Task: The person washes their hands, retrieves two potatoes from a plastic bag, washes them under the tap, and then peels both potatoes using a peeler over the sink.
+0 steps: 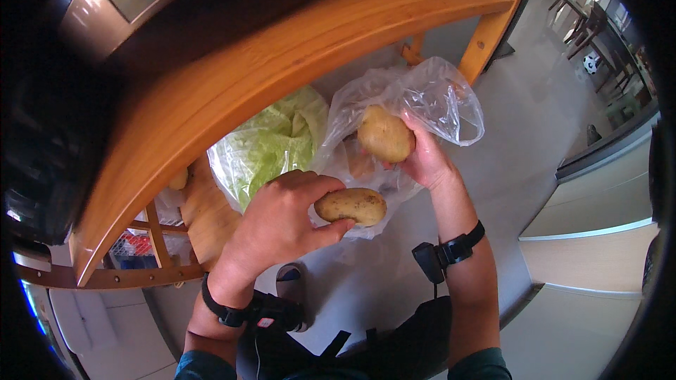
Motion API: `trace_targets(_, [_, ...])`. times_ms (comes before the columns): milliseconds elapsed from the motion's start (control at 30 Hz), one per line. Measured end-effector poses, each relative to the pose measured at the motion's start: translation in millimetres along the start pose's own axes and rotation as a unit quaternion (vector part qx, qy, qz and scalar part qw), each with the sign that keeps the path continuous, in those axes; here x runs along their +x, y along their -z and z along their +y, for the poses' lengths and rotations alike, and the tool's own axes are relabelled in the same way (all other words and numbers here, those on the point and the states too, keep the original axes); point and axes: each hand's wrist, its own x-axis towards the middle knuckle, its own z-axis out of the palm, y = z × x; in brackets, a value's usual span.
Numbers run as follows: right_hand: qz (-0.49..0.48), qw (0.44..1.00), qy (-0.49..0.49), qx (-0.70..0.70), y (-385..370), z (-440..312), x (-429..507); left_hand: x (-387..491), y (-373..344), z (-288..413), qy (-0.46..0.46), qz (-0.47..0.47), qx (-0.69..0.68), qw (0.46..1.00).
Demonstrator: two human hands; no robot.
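My left hand (288,216) grips a longish potato (353,206) between thumb and fingers, over the near side of a clear plastic bag (446,97). A rounder potato (384,134) rests in my right hand (425,155), its fingers curled behind and under it. The bag hangs open around and behind the right hand, its far end bunched up to the right. Brownish things show dimly through the film. Left of it, on the lower shelf, stands a clear bag of green leafy vegetable (282,140), probably lettuce.
The curved front edge of an upper wooden shelf (296,58) overhangs the bags. On it, at left, sits a metallic-and-black appliance (105,16). The lower wooden shelf (203,211) lies beneath. Wire baskets (132,243) are at lower left, pale cabinets (586,264) at right.
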Motion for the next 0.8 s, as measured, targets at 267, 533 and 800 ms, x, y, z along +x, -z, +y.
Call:
trace_targets(267, [-0.004, 0.998, 0.059, 0.032, 15, 13, -3, 0, 2, 1, 0.000, -0.005, 0.000, 1.000])
trace_targets(533, [0.099, 0.917, 0.053, -0.383, -10, 1, -13, 3, 1, 2, 0.000, 0.000, 0.013, 1.000])
trace_targets(800, [0.104, 0.710, 0.106, -0.688, -45, 43, 4, 4, -3, 0, 0.000, 0.016, 0.061, 0.998])
